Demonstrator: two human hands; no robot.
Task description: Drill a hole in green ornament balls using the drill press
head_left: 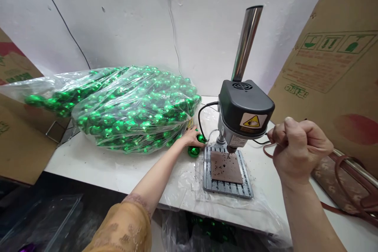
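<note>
My left hand (190, 138) reaches to the base's left side, its fingers and thumb around a shiny green ball (201, 138). A second green ball (193, 151) lies just below that hand on the table. My right hand (298, 149) is closed in a fist at the right side of a small bench drill press (246, 106), around its feed lever, which is mostly hidden by the fingers. Below the chuck, the drill bit (228, 156) points down at a brown square board (226, 167) with a dark hole and scattered dark shavings. That board rests on the slotted metal base (248, 189).
A large clear bag of green faceted balls (138, 110) fills the table's left side. Cardboard boxes stand at left (23, 138) and right (330, 67). A patterned bag with brown straps (339, 181) lies at the right. Plastic film (183, 193) covers the table's front edge.
</note>
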